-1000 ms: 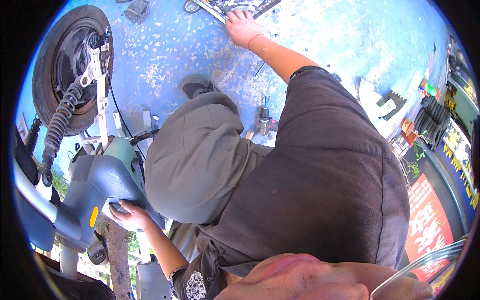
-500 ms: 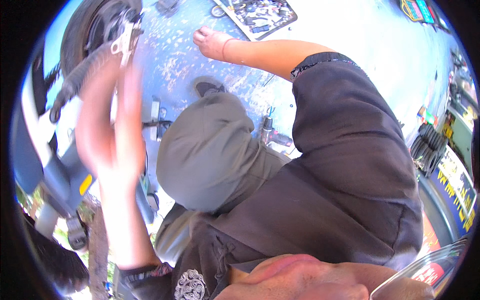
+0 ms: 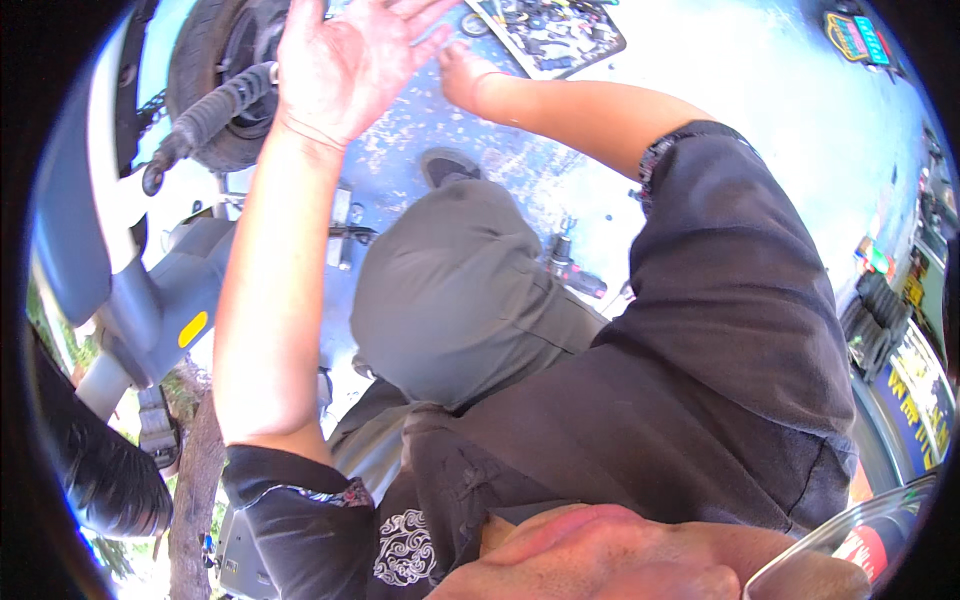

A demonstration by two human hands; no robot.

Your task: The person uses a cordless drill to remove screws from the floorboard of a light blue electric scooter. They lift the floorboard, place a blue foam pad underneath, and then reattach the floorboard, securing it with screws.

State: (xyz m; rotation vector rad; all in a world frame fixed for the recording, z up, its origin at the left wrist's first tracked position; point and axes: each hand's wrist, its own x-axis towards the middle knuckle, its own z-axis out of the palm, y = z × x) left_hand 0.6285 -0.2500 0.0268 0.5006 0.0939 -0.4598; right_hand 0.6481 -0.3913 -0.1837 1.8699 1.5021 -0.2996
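Note:
My left hand (image 3: 352,68) is raised, palm showing and fingers spread, with nothing seen in it. It is in front of the motorcycle's rear wheel (image 3: 205,90), next to the upper end of a coil shock absorber (image 3: 215,115). Just right of its fingertips, my right hand (image 3: 466,78) reaches out over the blue floor. The right fingers look curled inward and are partly hidden; whether they hold anything cannot be made out.
A tray (image 3: 612,45) of small metal parts lies on the floor beyond my hands. A cordless drill (image 3: 565,258) rests near my knee. Grey motorcycle bodywork (image 3: 165,290) stands close on the left. Stacked black ribbed parts (image 3: 868,320) are at the far right.
My left hand has swung up and right beside the shock absorber, fingers now spread. A silver metal piece seen by it earlier is out of sight. The right hand sits slightly further right.

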